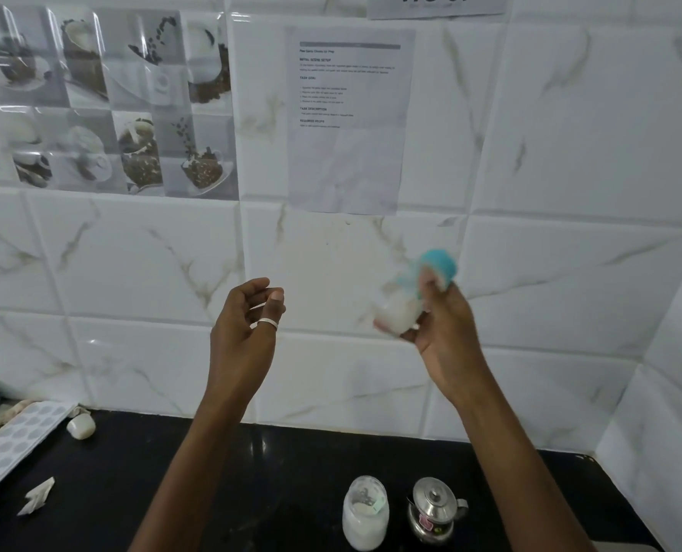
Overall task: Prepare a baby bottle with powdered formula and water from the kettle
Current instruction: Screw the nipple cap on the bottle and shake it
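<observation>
My right hand [441, 324] is raised in front of the tiled wall, gripping a baby bottle [401, 308] with a teal cap. The bottle is tilted and motion-blurred, and white liquid shows inside it. To its left, at about the same height, my left hand [248, 324] is held up with fingers loosely curled and apart, holding nothing; a ring sits on one finger. Down on the black counter [252, 492] stand a clear jar of white powder [365, 513] with a scoop inside and, right of it, a small steel kettle [435, 507] with its lid on.
At the left of the counter lie a pale dimpled tray [9, 444], a small white cap-like piece [81, 426] and a crumpled scrap of paper [37, 496]. A printed sheet [349, 117] is taped to the wall. The wall corner closes in on the right.
</observation>
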